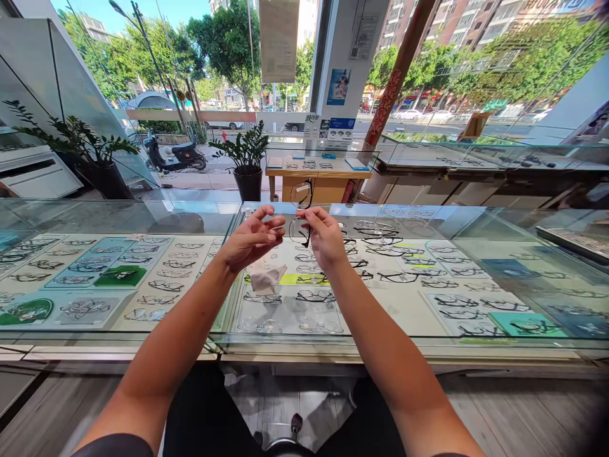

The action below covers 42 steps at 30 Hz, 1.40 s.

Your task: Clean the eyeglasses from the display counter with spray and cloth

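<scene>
Raised over the glass counter, my right hand (325, 236) pinches a pair of eyeglasses (308, 192) between thumb and fingers. The glasses are turned on end, one thin-rimmed lens above the fingers and the other below, with dark temple parts showing. A small pale label seems to be on the upper lens. Just to the left, my left hand (254, 238) is empty, its fingers curved and apart, not touching the glasses. Below it, a crumpled light cloth (266, 280) lies on the glass counter (285, 339).
Many eyeglass frames (315, 296) lie in rows inside the display case, on pale and green trays (121, 275). Beyond the counter stand a potted plant (248, 184), a wooden display table (316, 172) and large windows onto a street. My legs are under the counter's near edge.
</scene>
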Available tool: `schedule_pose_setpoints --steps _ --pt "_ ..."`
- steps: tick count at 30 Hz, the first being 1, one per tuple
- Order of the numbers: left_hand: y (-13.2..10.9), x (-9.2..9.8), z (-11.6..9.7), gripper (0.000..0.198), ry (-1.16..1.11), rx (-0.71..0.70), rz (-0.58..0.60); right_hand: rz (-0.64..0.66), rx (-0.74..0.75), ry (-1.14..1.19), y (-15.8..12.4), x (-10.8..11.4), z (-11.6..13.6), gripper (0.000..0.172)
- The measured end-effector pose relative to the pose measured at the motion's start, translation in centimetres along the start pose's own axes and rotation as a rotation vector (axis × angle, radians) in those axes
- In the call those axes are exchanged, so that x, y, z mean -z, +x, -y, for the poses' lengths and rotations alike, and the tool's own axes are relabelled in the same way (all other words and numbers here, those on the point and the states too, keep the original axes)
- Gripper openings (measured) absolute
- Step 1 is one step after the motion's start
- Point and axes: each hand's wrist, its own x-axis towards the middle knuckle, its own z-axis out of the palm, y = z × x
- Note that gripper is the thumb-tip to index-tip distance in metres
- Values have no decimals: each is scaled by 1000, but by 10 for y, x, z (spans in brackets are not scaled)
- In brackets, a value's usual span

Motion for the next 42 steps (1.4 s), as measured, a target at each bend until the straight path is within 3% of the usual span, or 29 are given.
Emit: schedule_pose_setpoints --steps 12,22,31,36,40,42 --pt "1 -5 -1 59 -2 -31 -40 28 7 9 -2 -3 0 39" --pt "0 -4 -3 59 33 -47 -48 67 7 -30 1 2 6 47" --pt "9 12 -7 52 339 -422 -184 254 28 -115 9 28 33 48" --pt "8 14 -5 38 476 -539 -262 371 14 -184 8 33 41 47" --pt "2 10 1 26 743 -662 -377 459 -2 -248 7 34 45 47" --pt "-1 5 2 35 894 -707 -361 495 -11 -280 7 35 45 47"
